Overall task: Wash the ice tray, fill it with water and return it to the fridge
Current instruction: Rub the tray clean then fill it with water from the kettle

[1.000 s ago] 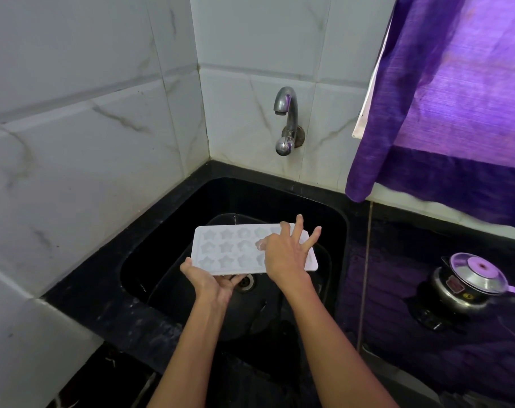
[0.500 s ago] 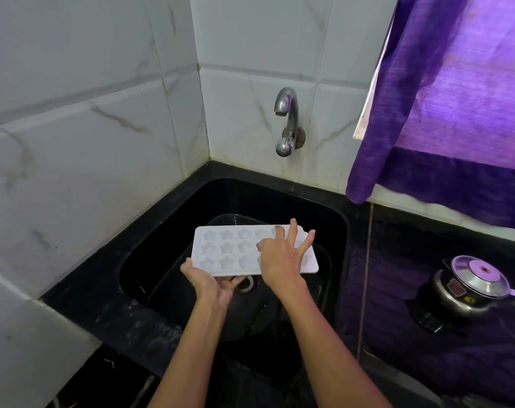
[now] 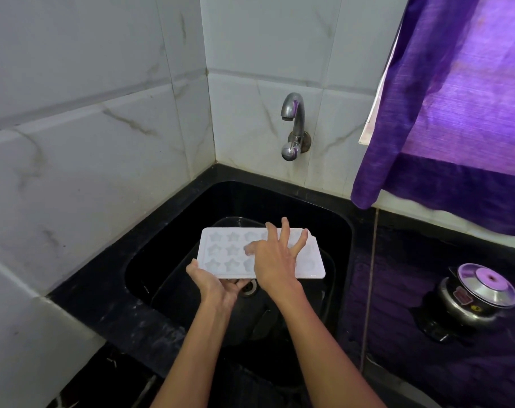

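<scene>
The white plastic ice tray with star-shaped moulds (image 3: pixel 231 253) is held level above the black stone sink (image 3: pixel 173 231), below the wall-mounted chrome tap (image 3: pixel 293 126). The left hand (image 3: pixel 213 285) grips the tray's near left corner from beneath, thumb curled over its edge. The right hand (image 3: pixel 275 259) rests on top toward the tray's right half, fingers spread apart and straight, fingertips touching the moulds.

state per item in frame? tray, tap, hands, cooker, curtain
Ice tray: level over the sink, cavities up.
Tap: no water running.
Left hand: grips tray's near-left edge.
Right hand: fingers spread on tray top.
Cooker: lid on.
Curtain: hanging, covering window.
</scene>
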### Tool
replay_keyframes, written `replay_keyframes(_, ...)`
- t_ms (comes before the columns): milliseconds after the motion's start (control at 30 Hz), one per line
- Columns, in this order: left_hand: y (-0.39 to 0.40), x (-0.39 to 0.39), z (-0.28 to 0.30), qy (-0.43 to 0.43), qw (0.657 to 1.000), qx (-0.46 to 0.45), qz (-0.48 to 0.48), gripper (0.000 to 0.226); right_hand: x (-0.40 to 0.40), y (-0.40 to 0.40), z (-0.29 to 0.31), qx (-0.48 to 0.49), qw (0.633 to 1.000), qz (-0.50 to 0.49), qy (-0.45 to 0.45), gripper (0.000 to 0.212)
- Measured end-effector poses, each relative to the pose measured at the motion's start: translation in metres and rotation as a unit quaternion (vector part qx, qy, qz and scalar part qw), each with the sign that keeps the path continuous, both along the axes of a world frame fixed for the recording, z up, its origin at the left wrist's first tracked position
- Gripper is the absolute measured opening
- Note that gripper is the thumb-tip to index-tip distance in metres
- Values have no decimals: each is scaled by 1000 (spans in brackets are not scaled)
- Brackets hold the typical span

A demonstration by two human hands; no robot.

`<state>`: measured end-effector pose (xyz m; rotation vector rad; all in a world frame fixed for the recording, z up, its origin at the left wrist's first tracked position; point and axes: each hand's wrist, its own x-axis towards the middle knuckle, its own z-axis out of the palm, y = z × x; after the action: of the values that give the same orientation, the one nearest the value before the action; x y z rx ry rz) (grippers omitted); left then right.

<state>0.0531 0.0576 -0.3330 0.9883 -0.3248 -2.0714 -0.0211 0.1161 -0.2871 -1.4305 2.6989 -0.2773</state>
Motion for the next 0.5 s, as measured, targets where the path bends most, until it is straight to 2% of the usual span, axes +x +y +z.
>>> replay_keyframes(133,1,1,-1,0,1000,-1,3,56,3,2,0,22,1000,7,1,47)
replay_keyframes(500,3,0,-2,-5,1000,3,1,57,5,2,0,35,999,1,22,36)
